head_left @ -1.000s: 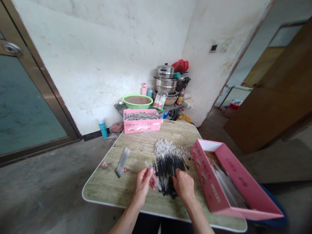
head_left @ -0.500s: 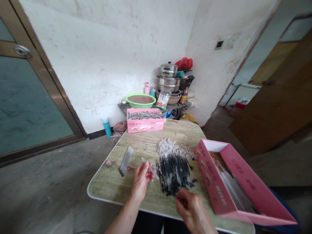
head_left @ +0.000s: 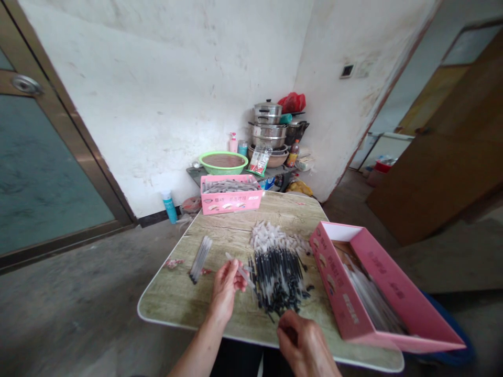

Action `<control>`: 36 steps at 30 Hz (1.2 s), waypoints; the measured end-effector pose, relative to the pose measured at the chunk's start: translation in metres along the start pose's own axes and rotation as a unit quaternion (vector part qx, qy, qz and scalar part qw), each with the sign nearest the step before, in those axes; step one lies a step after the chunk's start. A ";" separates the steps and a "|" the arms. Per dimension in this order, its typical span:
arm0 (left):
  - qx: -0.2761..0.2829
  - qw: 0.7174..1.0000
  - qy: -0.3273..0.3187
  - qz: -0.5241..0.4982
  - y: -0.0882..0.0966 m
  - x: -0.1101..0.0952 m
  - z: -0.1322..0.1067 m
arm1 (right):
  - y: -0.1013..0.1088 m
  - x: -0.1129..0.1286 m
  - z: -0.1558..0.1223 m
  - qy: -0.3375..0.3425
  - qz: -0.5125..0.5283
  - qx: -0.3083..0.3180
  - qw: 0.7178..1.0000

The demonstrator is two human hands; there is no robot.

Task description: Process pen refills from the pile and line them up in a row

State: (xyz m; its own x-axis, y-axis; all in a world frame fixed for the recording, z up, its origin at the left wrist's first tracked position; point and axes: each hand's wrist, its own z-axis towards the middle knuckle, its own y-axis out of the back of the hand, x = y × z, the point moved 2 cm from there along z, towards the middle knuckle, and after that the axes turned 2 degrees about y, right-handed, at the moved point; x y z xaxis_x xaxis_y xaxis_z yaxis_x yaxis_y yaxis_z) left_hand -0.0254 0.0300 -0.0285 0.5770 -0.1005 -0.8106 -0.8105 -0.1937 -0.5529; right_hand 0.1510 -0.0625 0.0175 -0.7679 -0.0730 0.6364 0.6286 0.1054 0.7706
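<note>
A heap of black pen refills with clear tips (head_left: 277, 272) lies on the wood-patterned table (head_left: 176, 298). My left hand (head_left: 225, 285) is closed on a clear pen barrel (head_left: 238, 268), held just left of the heap. My right hand (head_left: 304, 343) hovers closed near the table's front edge, below the heap; what its fingers pinch is hidden. A small row of finished pens (head_left: 199, 252) lies to the left.
A large open pink box (head_left: 369, 293) with pens stands on the right of the table, overhanging its edge. A smaller pink box (head_left: 230, 193) full of pens sits at the far edge. Beyond stand a green basin (head_left: 222, 162) and stacked steel pots (head_left: 269, 128).
My right hand has drawn back from the refill heap toward the table's front edge. My left hand has kept the clear barrel and shifted slightly up and left.
</note>
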 end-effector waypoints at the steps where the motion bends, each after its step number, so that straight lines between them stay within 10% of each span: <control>1: 0.006 1.000 0.002 0.010 -0.001 0.001 -0.002 | -0.001 0.002 0.001 -0.002 0.007 -0.008 1.000; 12: 0.029 0.998 0.039 0.031 -0.010 0.020 -0.014 | -0.023 0.018 0.021 0.032 0.259 -0.128 0.957; 23: 0.016 0.998 0.053 -0.032 -0.001 0.012 -0.005 | 0.022 -0.088 0.027 -0.131 -0.185 -0.180 0.957; 36: 0.024 0.998 0.056 -0.031 -0.007 0.012 -0.010 | 0.011 -0.094 0.036 -0.110 -0.149 -0.194 0.963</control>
State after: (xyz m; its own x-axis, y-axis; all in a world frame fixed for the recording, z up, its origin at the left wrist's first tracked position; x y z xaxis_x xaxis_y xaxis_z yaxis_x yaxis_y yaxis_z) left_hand -0.0119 0.0204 -0.0323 0.6313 -0.1987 -0.7497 -0.7756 -0.1565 -0.6116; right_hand 0.2260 -0.0183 -0.0352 -0.9020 0.1734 0.3955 0.3427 -0.2699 0.8998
